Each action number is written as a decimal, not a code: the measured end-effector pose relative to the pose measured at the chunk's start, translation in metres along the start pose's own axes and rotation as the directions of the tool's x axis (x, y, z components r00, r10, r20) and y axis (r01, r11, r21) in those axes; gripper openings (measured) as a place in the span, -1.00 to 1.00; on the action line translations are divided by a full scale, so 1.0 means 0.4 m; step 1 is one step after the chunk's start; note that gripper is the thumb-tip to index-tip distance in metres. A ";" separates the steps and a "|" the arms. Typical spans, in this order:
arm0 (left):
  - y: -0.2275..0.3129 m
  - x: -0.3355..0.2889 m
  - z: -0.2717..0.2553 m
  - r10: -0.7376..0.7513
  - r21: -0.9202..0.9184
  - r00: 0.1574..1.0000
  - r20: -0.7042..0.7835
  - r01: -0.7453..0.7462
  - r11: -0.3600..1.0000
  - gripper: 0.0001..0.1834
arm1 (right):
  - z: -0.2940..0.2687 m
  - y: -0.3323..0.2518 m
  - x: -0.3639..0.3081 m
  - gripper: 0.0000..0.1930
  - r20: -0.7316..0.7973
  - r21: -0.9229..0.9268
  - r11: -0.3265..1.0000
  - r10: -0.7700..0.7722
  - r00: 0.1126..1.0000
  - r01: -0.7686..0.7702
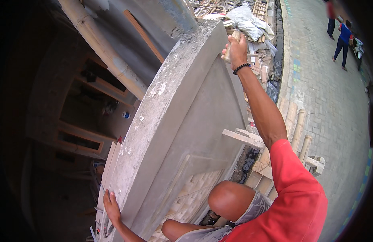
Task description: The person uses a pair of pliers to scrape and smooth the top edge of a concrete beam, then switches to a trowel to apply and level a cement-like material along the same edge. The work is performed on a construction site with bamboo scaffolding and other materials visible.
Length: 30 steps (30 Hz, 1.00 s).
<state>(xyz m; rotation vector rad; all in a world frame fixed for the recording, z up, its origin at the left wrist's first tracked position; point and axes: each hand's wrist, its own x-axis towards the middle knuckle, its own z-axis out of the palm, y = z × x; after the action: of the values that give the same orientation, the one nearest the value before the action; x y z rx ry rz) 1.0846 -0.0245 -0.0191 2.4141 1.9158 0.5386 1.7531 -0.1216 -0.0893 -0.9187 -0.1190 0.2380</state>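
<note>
A grey cement wall (162,117) with a rough, white-speckled top runs from the lower left up to the far middle. Near its far end, my right hand (239,51) is wrapped round a pale, wood-coloured block (236,36); its underside is hidden, and I cannot tell whether it touches the wall. My left hand (112,207) lies against the near end of the wall's top edge, fingers stretched out and holding nothing I can see. Below the top, the outer face has a smooth recessed panel (206,109) and a patterned lower section (194,191).
A bamboo pole (102,44) leans at the upper left, beside a thin wooden strip (144,36). Planks (247,139) and bamboo poles (299,129) lie over a ditch at right. White sacks (251,24) and scrap wood are heaped beyond. Two people stand on the paved road (319,92).
</note>
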 end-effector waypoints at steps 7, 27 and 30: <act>0.012 -0.003 -0.015 -0.010 -0.002 1.000 0.002 0.010 1.000 -0.41 | -0.048 -0.044 -0.005 -0.52 0.330 -0.353 0.931 0.221 0.918 -0.097; -0.018 0.006 0.002 -0.021 -0.005 1.000 -0.009 0.021 1.000 -0.40 | -0.025 -0.109 -0.111 -0.75 0.396 -0.599 0.794 0.407 0.823 -0.104; -0.007 0.003 0.007 -0.013 0.000 1.000 -0.013 0.013 1.000 -0.41 | -0.048 -0.128 -0.127 -0.76 0.293 -0.477 0.870 0.292 0.911 -0.125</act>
<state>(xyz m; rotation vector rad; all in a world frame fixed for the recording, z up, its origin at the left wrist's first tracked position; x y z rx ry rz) 1.0831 -0.0220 -0.0221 2.4025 1.9352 0.5554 1.7158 -0.1791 -0.0598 -1.3485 -0.4263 0.6035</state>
